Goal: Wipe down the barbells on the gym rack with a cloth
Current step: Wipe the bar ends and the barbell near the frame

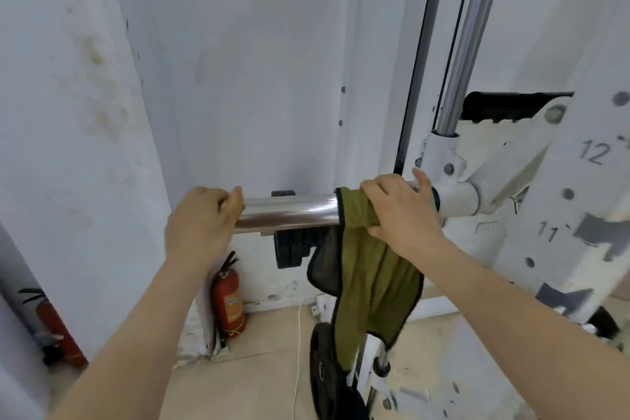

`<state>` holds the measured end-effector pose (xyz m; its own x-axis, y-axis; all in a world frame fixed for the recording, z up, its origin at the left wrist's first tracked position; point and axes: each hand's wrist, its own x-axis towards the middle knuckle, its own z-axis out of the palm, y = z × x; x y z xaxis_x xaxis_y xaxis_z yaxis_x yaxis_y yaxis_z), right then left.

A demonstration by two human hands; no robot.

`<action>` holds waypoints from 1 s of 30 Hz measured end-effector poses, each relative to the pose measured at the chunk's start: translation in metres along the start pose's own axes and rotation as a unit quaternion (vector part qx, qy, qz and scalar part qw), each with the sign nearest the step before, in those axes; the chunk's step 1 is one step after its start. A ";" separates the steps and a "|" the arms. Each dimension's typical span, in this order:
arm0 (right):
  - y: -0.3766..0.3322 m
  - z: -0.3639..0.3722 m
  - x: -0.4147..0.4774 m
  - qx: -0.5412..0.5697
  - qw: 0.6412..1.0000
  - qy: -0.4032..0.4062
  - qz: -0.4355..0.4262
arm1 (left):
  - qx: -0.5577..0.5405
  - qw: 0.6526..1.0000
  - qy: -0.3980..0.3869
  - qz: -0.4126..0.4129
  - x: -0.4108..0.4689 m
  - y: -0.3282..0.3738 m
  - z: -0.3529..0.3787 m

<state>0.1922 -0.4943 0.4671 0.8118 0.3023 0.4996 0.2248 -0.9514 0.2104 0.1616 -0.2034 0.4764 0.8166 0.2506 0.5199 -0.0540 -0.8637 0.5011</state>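
A shiny chrome barbell sleeve [289, 213] juts out horizontally to the left from the white gym rack [559, 215]. My left hand [201, 225] grips the free end of the sleeve. My right hand [399, 211] presses an olive-green cloth [371, 276] with a dark edge around the sleeve near the rack collar. Most of the cloth hangs loose below the bar. The inner end of the sleeve is hidden under the cloth and my right hand.
A vertical chrome guide rod [470, 37] rises above the collar. Black weight plates [293, 249] hang behind the bar, another plate [324, 372] stands on the floor below. Two red fire extinguishers [230, 307] [56, 327] stand against the white wall.
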 end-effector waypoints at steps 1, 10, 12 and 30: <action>0.010 0.003 -0.006 -0.024 1.000 0.010 0.017 | 0.022 0.999 -0.007 -0.022 0.003 -0.004 0.002; -0.035 -0.025 0.035 0.033 0.990 -0.135 -0.039 | -0.123 0.987 0.074 0.071 -0.029 -0.020 0.009; -0.078 -0.028 0.045 0.068 0.987 -0.124 -0.078 | -0.111 0.983 0.100 0.109 -0.044 -0.023 0.007; 0.006 -0.001 0.009 0.091 0.995 0.007 0.039 | 0.153 0.963 -0.033 0.219 -0.034 0.076 0.064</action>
<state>0.1998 -0.4973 0.4737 0.8235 0.2258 0.5204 0.2560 -0.9666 0.0143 0.1665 -0.3055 0.4522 0.7899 -0.1862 0.5843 -0.2376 -0.9713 0.0118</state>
